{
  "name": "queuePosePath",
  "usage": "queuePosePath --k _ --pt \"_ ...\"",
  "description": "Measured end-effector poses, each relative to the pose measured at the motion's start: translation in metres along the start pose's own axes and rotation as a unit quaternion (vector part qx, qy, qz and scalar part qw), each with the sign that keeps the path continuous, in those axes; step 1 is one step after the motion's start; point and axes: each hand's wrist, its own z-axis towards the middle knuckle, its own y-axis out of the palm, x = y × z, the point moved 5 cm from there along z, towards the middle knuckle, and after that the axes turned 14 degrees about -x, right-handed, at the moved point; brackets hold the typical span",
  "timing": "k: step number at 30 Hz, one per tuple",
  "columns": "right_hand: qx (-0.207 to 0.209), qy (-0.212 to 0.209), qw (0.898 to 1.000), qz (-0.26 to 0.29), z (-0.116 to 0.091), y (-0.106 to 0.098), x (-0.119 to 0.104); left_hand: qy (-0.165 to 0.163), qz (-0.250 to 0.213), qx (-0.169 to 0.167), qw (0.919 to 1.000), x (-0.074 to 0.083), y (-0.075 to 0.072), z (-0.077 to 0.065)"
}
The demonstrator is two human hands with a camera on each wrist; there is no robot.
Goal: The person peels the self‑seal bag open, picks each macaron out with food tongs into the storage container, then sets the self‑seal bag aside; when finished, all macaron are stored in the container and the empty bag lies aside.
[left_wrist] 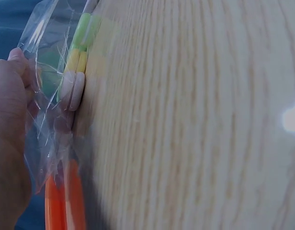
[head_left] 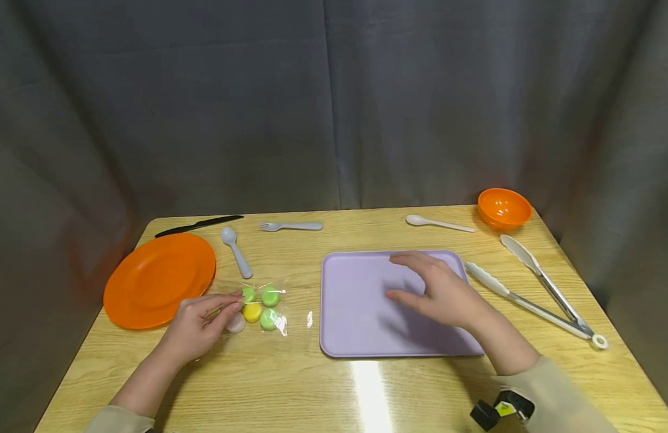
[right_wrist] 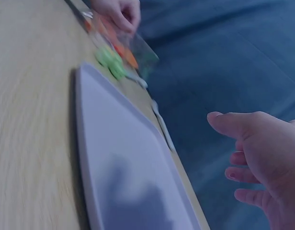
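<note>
My left hand pinches a clear plastic bag between thumb and fingers, left of the tray. Several macarons, among them a green one, a yellow one and a pale one, lie at the bag. In the left wrist view the clear film spreads beside the fingers, and the pale macaron shows edge-on. Over the lilac tray hovers my right hand, fingers spread and holding nothing. Its shadow falls on the tray surface.
An orange plate sits at the left, near a black knife, a grey spoon and a grey fork. Towards the right are a white spoon, an orange bowl and spread tongs. Dark curtains surround the table.
</note>
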Motion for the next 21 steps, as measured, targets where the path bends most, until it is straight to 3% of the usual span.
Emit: queuePosePath --k 12,19,21 --pt "0.071 0.085 0.994 -0.015 -0.087 -0.061 0.059 0.004 -0.005 0.015 0.9999 -0.003 0.000 0.002" --pt "0.061 0.182 0.981 0.003 -0.126 -0.077 0.093 0.010 -0.002 0.020 0.9997 0.001 -0.003 0.001" --pt "0.062 0.193 0.979 0.000 -0.137 -0.080 0.101 0.012 0.000 0.020 0.9997 0.003 -0.004 0.002"
